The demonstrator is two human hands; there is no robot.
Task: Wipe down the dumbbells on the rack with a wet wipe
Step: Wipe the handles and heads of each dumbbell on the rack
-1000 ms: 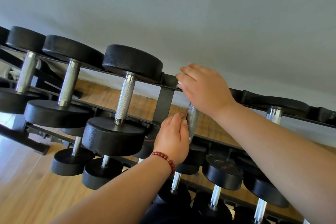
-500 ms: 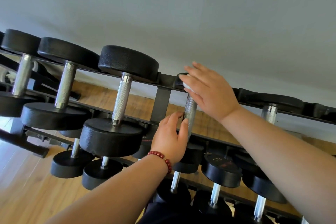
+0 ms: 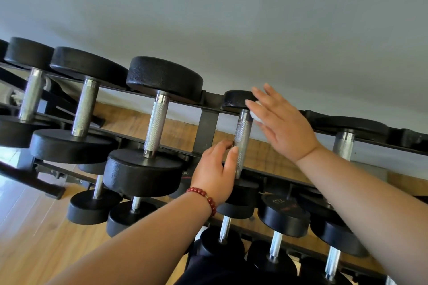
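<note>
**A:** Entry one, the hold?
**B:** The left hand (image 3: 214, 170), with a red bead bracelet (image 3: 203, 196) at the wrist. Its fingers and thumb curl onto the lower half of the knurled steel bar of a small dumbbell (image 3: 242, 141). The hold is narrow, with the thumb on the near side of the bar.

**A:** Entry two?
**B:** The right hand (image 3: 286, 127), flat, with straight fingers slightly spread. It presses a white wet wipe (image 3: 254, 115) against the top end of the same bar, just above the left-hand hold, where the bar meets the far black head. Only a small part of the wipe shows under the fingers.

**A:** Where is the item stored?
**B:** On the top tier of the black rack (image 3: 208, 127). It lies across the rails with its far head toward the grey wall (image 3: 231, 18). The near head sits just below the hold, partly covered by the left hand.

**A:** What is beside the hold?
**B:** To the left, an upright rack bracket stands just beside the fingers. Next comes a large dumbbell (image 3: 157, 122) with thick black heads, then two more of like build farther left. To the right, beyond the right forearm, is another dumbbell with a chrome bar (image 3: 344, 146).

**A:** And below the hold?
**B:** On the lower tiers, smaller dumbbells (image 3: 283, 215) with round black heads and short chrome bars. One head carries pale numerals too blurred to read. The wooden floor (image 3: 34, 238) is underneath.
</note>
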